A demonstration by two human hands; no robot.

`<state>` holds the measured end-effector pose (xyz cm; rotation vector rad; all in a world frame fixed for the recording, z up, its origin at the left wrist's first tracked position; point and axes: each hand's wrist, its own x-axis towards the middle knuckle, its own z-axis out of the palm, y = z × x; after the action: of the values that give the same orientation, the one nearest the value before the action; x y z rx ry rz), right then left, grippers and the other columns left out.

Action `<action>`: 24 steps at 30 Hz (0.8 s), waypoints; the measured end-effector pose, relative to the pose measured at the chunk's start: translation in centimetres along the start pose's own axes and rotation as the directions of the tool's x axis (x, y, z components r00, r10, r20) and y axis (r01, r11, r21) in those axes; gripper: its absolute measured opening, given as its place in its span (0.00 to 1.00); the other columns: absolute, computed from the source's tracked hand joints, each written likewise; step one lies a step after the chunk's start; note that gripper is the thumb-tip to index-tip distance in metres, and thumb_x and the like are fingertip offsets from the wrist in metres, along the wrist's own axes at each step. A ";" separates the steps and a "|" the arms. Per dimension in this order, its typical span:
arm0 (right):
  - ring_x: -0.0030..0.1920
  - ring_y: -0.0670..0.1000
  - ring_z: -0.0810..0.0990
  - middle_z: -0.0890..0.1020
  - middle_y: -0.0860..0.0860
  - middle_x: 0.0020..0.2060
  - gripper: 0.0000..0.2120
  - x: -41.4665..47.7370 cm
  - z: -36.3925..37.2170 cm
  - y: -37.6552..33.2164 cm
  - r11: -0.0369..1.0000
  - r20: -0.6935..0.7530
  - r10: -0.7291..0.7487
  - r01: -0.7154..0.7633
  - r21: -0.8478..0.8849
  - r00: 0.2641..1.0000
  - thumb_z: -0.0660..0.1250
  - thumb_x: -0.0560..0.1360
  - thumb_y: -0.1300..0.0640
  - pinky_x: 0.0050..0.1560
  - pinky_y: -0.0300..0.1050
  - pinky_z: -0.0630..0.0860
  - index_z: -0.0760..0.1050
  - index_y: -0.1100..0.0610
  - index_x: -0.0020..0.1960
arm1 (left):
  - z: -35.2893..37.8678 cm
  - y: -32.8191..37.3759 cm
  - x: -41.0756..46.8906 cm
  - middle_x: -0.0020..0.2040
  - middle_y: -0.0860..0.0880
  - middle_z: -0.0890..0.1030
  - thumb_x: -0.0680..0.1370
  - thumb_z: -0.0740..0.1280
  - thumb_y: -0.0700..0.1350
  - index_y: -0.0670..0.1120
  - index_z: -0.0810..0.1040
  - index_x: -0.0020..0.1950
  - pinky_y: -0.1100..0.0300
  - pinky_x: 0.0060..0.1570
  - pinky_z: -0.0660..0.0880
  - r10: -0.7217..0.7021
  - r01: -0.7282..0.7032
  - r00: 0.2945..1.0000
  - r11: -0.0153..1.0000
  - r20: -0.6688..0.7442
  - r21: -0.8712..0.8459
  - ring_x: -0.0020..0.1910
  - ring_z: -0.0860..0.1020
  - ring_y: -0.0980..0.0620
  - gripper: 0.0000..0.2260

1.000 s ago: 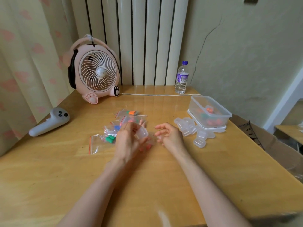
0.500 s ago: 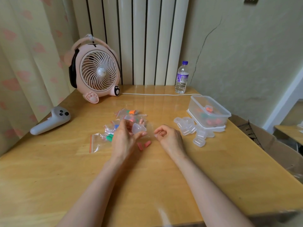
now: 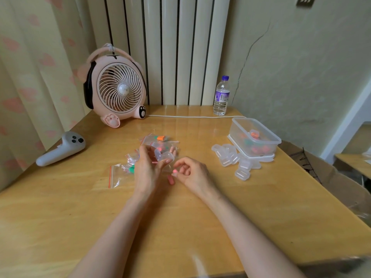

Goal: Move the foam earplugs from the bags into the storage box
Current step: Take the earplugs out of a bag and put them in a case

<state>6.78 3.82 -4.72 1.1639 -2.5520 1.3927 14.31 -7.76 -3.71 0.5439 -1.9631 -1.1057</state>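
My left hand (image 3: 147, 169) holds a small clear plastic case (image 3: 163, 156), lid open, above the middle of the table. My right hand (image 3: 190, 171) pinches a pink foam earplug (image 3: 174, 171) between thumb and fingers, just right of the case. A second pink earplug (image 3: 171, 180) lies on the wood between my hands. Several small zip bags (image 3: 118, 175) with orange, green and pink earplugs lie behind and left of my left hand. The clear storage box (image 3: 255, 137) stands at the right, with filled cases inside.
A pile of empty small clear cases (image 3: 232, 159) lies beside the storage box. A pink fan (image 3: 116, 91) stands at the back left, its white cable (image 3: 190, 116) running right. A water bottle (image 3: 221, 96) stands at the back. A grey controller (image 3: 60, 149) lies at the left.
My right hand has closed on one pink earplug and lifted it off the table. My left hand has shifted slightly forward with the open case. One earplug stays on the wood.
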 end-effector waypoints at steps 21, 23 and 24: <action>0.31 0.45 0.69 0.73 0.43 0.33 0.15 0.8 -1.5 0.4 0.983 -0.177 -0.118 0.140 0.118 0.977 0.75 0.67 0.63 0.37 0.37 0.72 0.74 0.56 0.50 | 0.5 -0.2 -0.1 0.45 0.48 0.81 0.68 0.75 0.39 0.51 0.68 0.50 0.65 0.44 0.75 0.120 -0.103 0.953 0.992 0.278 -0.077 0.44 0.80 0.51 0.20; 0.32 0.43 0.71 0.73 0.41 0.33 0.13 0.7 -1.3 0.6 0.983 -0.128 -0.165 0.173 0.053 0.978 0.74 0.67 0.65 0.37 0.32 0.69 0.75 0.57 0.48 | 0.5 -0.3 -0.2 0.46 0.48 0.82 0.68 0.75 0.40 0.52 0.68 0.51 0.59 0.47 0.76 0.123 -0.100 0.946 0.991 0.301 -0.089 0.46 0.81 0.50 0.20; 0.33 0.42 0.71 0.73 0.39 0.33 0.11 0.7 -1.2 0.7 0.984 -0.105 -0.175 0.178 0.027 0.979 0.73 0.67 0.66 0.37 0.31 0.68 0.76 0.58 0.47 | 0.4 -0.2 -0.2 0.46 0.48 0.82 0.67 0.76 0.40 0.52 0.68 0.51 0.60 0.47 0.76 0.121 -0.095 0.945 0.991 0.304 -0.098 0.46 0.81 0.52 0.21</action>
<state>5.50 4.53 -4.26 1.2547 -2.3017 1.4231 14.08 -7.51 -4.15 0.2234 -2.1739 -1.2557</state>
